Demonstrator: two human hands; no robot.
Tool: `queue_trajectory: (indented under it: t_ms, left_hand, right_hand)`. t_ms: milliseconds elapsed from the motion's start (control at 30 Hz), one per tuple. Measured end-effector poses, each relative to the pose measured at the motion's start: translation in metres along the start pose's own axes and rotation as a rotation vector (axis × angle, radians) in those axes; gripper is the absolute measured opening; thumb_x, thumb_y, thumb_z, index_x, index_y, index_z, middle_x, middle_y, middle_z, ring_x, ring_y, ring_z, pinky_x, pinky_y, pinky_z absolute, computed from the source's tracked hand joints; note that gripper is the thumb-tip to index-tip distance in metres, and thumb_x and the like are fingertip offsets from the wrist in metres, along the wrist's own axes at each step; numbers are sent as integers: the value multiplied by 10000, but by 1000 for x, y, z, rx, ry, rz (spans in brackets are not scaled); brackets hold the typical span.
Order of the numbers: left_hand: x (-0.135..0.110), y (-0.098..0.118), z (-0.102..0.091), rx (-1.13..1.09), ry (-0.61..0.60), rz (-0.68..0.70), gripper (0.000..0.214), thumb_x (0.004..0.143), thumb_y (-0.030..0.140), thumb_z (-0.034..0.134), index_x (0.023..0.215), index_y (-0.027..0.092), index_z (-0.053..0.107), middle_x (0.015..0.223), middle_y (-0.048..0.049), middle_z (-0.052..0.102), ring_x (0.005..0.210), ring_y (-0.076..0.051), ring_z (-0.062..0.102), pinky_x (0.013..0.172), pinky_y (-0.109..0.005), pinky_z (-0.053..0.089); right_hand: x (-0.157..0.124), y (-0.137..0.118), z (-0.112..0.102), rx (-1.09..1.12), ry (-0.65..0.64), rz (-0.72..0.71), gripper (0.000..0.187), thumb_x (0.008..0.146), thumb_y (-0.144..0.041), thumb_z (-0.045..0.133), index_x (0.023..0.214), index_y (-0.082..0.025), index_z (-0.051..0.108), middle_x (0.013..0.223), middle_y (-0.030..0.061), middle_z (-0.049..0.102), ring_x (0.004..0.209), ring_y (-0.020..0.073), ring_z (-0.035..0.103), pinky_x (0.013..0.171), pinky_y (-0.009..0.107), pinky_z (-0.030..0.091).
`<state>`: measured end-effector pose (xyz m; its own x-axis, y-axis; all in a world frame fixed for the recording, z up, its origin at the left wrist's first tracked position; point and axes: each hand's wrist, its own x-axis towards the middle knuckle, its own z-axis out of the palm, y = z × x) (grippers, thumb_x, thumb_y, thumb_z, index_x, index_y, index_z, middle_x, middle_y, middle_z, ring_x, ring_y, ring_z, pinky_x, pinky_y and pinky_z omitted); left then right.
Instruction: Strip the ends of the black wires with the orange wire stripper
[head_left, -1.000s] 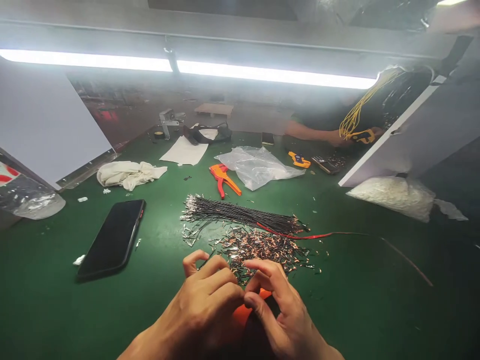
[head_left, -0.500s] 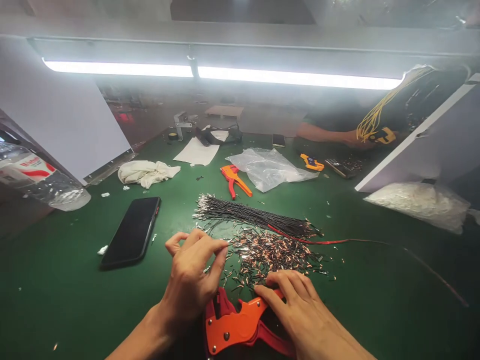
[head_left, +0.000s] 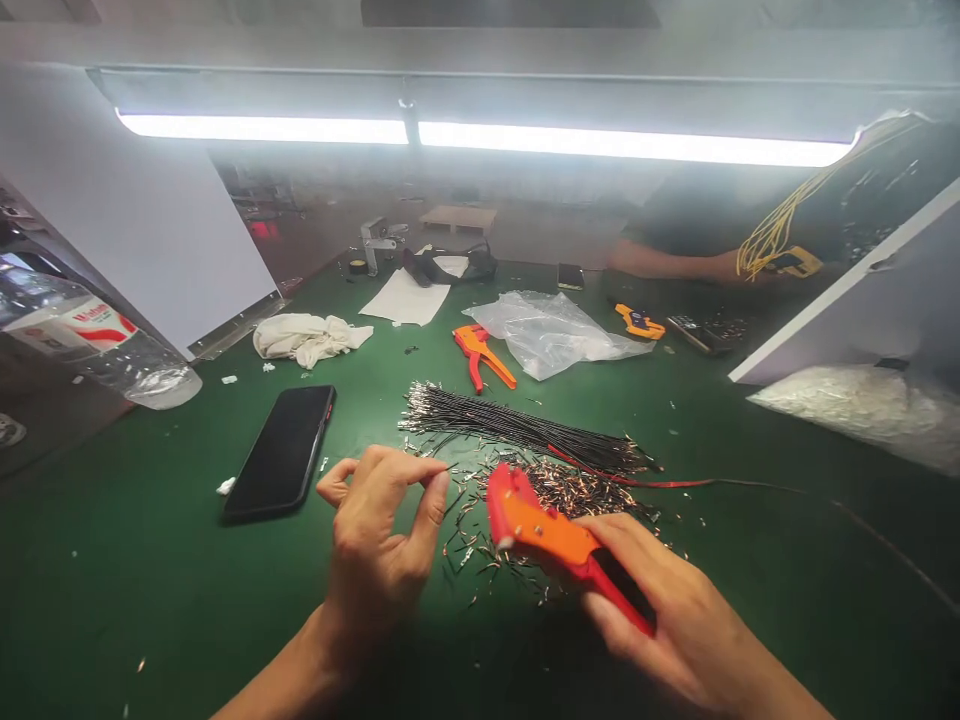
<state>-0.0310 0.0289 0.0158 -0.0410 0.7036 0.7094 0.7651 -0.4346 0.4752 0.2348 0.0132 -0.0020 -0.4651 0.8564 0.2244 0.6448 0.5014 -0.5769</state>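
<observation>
My right hand (head_left: 667, 610) grips an orange-red wire stripper (head_left: 551, 540) and holds it raised, its head pointing left over a scattered heap of short cut wire pieces (head_left: 577, 490). My left hand (head_left: 379, 535) is curled just left of the tool, thumb and fingers pinched on a thin black wire (head_left: 454, 468). Behind the heap lies a bundle of black wires (head_left: 525, 432) with a red wire (head_left: 660, 484) running off to the right. All of this rests on a green table (head_left: 112, 590).
A black phone (head_left: 281, 450) lies left of my hands. A plastic bottle (head_left: 97, 345), a white cloth (head_left: 307, 335), a second orange stripper (head_left: 480, 352) and a clear bag (head_left: 551, 330) lie farther back. Another person's arm (head_left: 675, 265) with yellow wires (head_left: 772, 235) works at the far right.
My right hand has picked the stripper up off the table and lifted it toward my left hand. My left hand has stayed pinched near the wire bundle's end.
</observation>
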Motion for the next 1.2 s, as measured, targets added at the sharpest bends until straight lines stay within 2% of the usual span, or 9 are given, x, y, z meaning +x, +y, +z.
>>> queue_trajectory:
  t_ms: [100,167,233,300,433,633,867,1033,1200]
  left_hand:
    - [-3,4,1,-31,-9,43,131,920,117,590,888,240,626,733,42,662,687,-165,599,793,-398,271]
    - [-8,8,4,-63,-35,66,140,907,103,593,894,238,624,695,56,649,663,-154,595,802,-403,262]
    - [-12,12,6,-91,-61,68,141,896,97,594,892,234,627,650,72,634,620,-137,585,819,-411,259]
    - [-16,15,7,-111,-78,57,134,890,100,595,884,228,634,621,83,619,565,-115,567,834,-417,263]
    - [-18,20,5,-131,-97,24,123,884,119,596,848,228,642,571,95,589,503,-102,526,812,-408,274]
    - [-18,32,0,-159,-111,24,171,882,79,578,778,210,613,538,99,561,496,-104,481,751,-377,266]
    - [-24,33,3,-152,-73,92,217,849,6,553,751,193,602,524,95,560,469,-97,424,735,-378,249]
    - [-27,31,1,-101,-184,187,224,854,-8,518,797,198,586,534,94,573,466,-102,435,748,-394,238]
    - [-29,34,2,-71,-151,196,231,864,18,470,761,206,556,505,86,535,463,-116,409,753,-410,235]
  right_hand:
    - [6,-11,-3,634,-57,370,348,907,-477,533,1015,-210,727,899,92,732,843,270,704,749,406,582]
    - [6,-21,3,1151,-71,546,383,854,-537,633,994,-208,770,920,92,767,834,237,723,765,353,585]
    - [3,-30,13,1546,-124,599,333,825,-421,727,1072,-202,767,982,94,786,856,204,741,797,307,588]
    - [0,-37,24,1738,-170,590,331,804,-267,753,1124,-184,754,1000,87,791,883,191,750,841,288,584]
    - [-2,-47,38,1775,-169,548,369,753,-239,782,1114,-171,761,965,71,802,877,199,759,823,267,584]
    - [2,-54,41,1824,-187,544,351,742,-255,746,1081,-165,771,934,88,807,840,220,773,788,286,592]
    - [2,-52,44,1787,-284,628,306,709,-233,760,1011,-190,782,903,74,786,817,221,750,816,346,558]
    - [-3,-48,52,1771,-295,563,346,705,-300,769,1024,-167,771,874,105,769,776,220,738,790,337,550]
    - [-1,-44,55,1695,-326,477,293,751,-336,745,993,-172,769,801,84,739,716,200,707,742,323,539]
